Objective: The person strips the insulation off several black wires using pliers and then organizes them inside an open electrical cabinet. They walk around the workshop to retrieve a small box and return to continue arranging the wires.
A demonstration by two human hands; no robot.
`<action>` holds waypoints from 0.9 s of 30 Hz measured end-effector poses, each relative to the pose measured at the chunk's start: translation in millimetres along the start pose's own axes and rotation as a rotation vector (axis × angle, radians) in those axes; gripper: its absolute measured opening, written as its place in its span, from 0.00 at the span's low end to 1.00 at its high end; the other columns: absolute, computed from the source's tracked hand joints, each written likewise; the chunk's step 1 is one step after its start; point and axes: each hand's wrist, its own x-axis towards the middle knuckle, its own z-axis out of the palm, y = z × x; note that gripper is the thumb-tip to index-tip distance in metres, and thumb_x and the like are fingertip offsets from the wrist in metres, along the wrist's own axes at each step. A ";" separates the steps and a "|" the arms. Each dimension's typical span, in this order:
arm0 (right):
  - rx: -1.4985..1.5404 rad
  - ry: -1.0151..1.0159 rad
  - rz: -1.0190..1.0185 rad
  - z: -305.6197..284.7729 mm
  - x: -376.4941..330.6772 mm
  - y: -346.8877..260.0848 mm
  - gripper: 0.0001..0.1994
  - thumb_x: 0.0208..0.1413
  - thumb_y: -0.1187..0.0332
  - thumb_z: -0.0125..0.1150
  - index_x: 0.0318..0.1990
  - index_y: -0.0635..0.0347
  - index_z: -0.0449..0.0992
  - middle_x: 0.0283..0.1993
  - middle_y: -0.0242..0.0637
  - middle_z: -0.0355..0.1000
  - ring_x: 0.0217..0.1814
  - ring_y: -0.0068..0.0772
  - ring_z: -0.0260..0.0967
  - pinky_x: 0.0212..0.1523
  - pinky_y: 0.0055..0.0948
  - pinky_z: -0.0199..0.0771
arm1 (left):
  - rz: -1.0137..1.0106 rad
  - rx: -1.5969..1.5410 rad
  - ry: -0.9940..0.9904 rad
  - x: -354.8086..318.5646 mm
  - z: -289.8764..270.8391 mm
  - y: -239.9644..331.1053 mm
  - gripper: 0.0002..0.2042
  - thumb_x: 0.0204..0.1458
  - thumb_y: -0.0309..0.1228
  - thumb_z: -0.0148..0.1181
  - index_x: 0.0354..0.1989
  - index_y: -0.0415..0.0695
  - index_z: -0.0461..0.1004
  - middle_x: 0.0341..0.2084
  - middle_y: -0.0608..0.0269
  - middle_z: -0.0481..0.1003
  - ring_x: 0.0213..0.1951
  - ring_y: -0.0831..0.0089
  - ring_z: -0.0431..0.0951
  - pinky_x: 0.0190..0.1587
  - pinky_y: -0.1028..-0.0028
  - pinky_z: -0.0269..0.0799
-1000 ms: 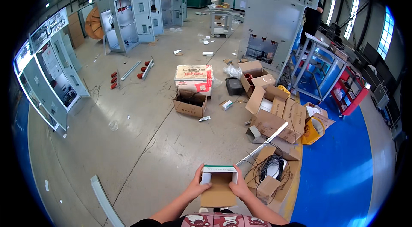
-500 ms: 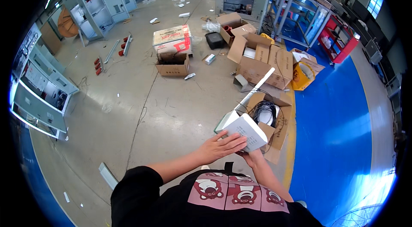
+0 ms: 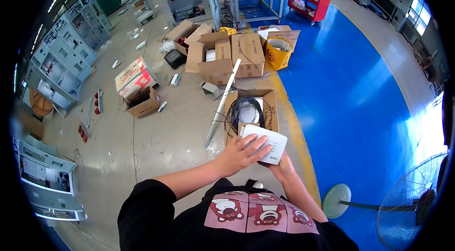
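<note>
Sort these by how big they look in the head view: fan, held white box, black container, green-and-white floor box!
Fan
Held white box
Black container
Green-and-white floor box
The first two are nearer the camera, so real sizes are unsure.

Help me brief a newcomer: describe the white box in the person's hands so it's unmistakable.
From the blue floor, go left past its yellow border to the open cardboard box of coiled black cable. Just below it in the picture is the white box. Unlike its brown neighbour, it is held, between the left hand and the right hand.
</note>
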 end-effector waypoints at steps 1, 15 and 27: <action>0.036 0.018 0.007 -15.3 1.6 -4.4 0.23 0.64 0.53 0.43 0.65 0.46 0.57 0.62 0.36 0.63 0.61 0.38 0.63 0.56 0.47 0.67 | 0.003 0.005 -0.016 14.1 8.2 4.3 0.27 0.48 0.31 0.55 0.61 0.56 0.64 0.61 0.67 0.60 0.56 0.66 0.61 0.46 0.69 0.64; -0.050 0.275 -0.253 -67.6 16.0 -117.3 0.36 0.54 0.65 0.60 0.67 0.51 0.46 0.62 0.43 0.59 0.64 0.41 0.59 0.60 0.46 0.65 | 0.015 -0.542 0.025 148.6 87.7 -19.9 0.30 0.45 0.43 0.64 0.59 0.52 0.67 0.61 0.70 0.64 0.59 0.68 0.62 0.55 0.64 0.56; -0.364 0.246 -0.409 -108.1 96.2 -210.5 0.50 0.46 0.63 0.68 0.71 0.55 0.38 0.67 0.50 0.51 0.69 0.46 0.51 0.67 0.43 0.51 | -0.961 -1.759 0.005 236.2 169.2 -72.2 0.49 0.41 0.36 0.74 0.69 0.48 0.45 0.61 0.51 0.59 0.62 0.60 0.60 0.63 0.62 0.56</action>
